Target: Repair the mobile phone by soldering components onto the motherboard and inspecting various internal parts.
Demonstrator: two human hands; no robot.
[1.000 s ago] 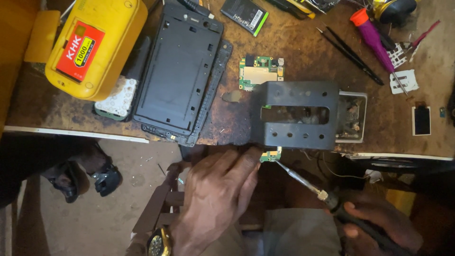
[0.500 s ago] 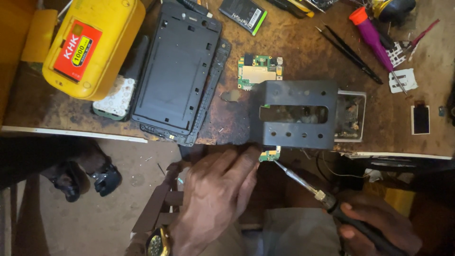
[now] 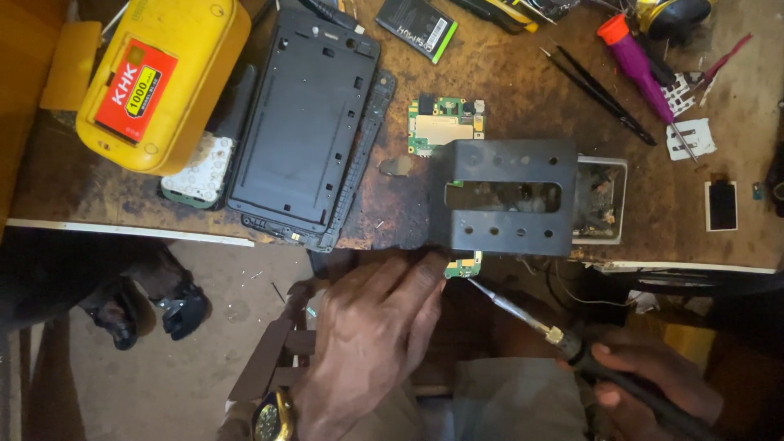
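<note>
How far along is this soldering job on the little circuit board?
Done: the phone's black back shell lies opened on the bench and a larger circuit board sits out beside it. In hand: the left hand pinches a small circuit board at the bench edge while the right hand puts the soldering iron tip to it. Left: nothing is reassembled yet.

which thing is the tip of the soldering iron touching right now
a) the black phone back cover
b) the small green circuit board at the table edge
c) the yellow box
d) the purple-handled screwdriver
b: the soldering iron, held in the right hand, has its tip on the small green circuit board, which the left hand steadies under the black metal stand.
</note>
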